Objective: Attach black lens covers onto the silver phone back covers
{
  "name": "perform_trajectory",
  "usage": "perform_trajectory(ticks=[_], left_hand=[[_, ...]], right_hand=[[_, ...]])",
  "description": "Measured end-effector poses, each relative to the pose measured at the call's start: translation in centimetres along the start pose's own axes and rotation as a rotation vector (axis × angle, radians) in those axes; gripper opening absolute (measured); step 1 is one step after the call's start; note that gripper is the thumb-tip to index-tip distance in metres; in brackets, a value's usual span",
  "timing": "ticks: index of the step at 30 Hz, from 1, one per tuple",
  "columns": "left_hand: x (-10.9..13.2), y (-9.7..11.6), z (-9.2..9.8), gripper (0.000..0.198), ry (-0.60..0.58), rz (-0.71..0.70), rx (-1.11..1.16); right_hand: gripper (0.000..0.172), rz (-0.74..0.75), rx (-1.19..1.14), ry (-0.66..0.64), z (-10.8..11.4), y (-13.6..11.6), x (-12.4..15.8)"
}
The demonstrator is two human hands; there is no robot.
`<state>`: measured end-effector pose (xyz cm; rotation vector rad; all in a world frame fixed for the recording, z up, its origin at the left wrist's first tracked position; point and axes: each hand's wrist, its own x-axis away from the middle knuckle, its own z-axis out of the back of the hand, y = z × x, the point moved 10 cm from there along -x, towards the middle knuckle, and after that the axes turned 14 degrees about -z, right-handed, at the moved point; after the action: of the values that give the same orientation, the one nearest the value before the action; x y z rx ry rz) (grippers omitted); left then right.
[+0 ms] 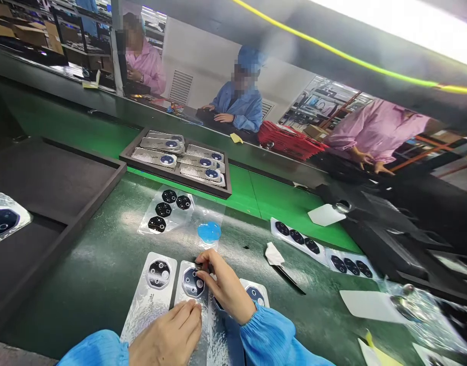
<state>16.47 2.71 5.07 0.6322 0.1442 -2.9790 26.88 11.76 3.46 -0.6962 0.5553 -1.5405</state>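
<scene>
Right hand (221,287) pinching: thumb and fingertips (201,267) pressed together on the upper edge of a silver printed panel (205,330), just above the black octagonal lens piece (193,282) seated on it. Left hand (166,333) lies flat with fingers together, pressing the lower part of the same panel. Both cuffs are blue, gathered sleeves. Panel rests on a green bench mat (103,284) between two like it: one at left, touching-close, carrying its own black octagon (158,273); one at right (256,295), partly under the right wrist. Farther out, a clear film sheet (166,211) holds four black octagons, with a round blue pad (209,232) just beside it. To the right, a slim black tool (290,279) lies under a white wipe (274,253), near film strips of black octagons (298,239). Ahead, a dark tray (229,190) holds six silver panels (162,158). Beyond the bench, a co-worker (239,99) in a blue smock and cap sits at work, hands on the bench.
</scene>
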Motion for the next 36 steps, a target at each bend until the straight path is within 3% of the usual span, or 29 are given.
perform_trajectory(ticks=[6,14,25,30,36], left_hand=[[0.1,-0.1,0.0,0.030,0.035,0.031,0.020],[0.2,0.0,-0.1,0.028,0.041,0.046,0.036],[0.0,-0.2,-0.2,0.029,0.010,0.030,0.082],[0.1,-0.3,-0.4,0.026,0.011,0.048,0.113],[0.2,-0.3,-0.6,0.028,0.009,0.032,0.111]], right_hand=[[0.016,-0.006,0.033,-0.013,-0.8,0.1,-1.0],[0.016,0.105,0.097,0.017,-0.9,-0.8,-0.8],[0.023,0.252,0.183,0.071,-1.0,-2.7,1.3],[0.019,0.202,0.147,0.110,-0.8,-1.6,0.6],[0.014,0.077,0.079,0.229,2.0,-0.7,1.1]])
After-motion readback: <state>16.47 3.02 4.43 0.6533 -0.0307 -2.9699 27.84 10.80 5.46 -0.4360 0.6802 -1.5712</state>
